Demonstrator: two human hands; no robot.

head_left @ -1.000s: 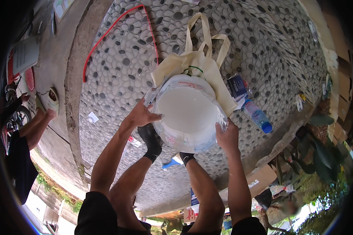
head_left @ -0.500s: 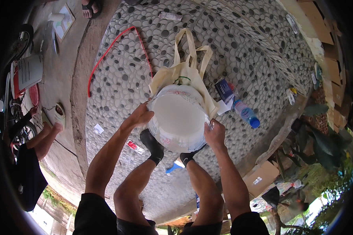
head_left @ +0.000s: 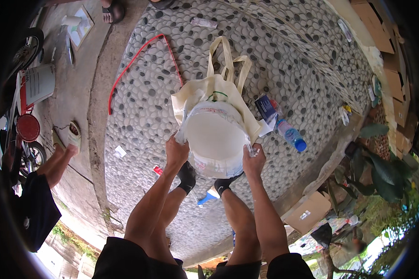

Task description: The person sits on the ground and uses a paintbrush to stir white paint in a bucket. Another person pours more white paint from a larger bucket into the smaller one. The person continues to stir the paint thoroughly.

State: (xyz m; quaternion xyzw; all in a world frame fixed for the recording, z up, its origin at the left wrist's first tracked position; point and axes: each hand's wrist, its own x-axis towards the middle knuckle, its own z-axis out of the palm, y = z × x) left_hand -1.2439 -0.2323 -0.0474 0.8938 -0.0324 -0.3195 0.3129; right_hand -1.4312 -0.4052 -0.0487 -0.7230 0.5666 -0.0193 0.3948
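Note:
A white round bucket sits between my feet with its open top facing me. Clear, crinkled plastic lies around its upper side. My left hand is closed on the plastic at the bucket's left edge. On the opposite edge my right hand pinches another bunch of it. Behind the bucket and partly under it spreads a cream cloth tote bag, its two handles pointing away from me. The bucket hides the bag's lower part.
Right of the bag lie a dark blue box and a clear bottle with a blue cap. A red strap curves at the far left. A blue-handled brush lies between my feet. Another person's foot is at left.
My left hand has shifted right and down along the bucket's edge and taken a new hold of the plastic. The bag's left corner has spread out. My right hand has hardly moved.

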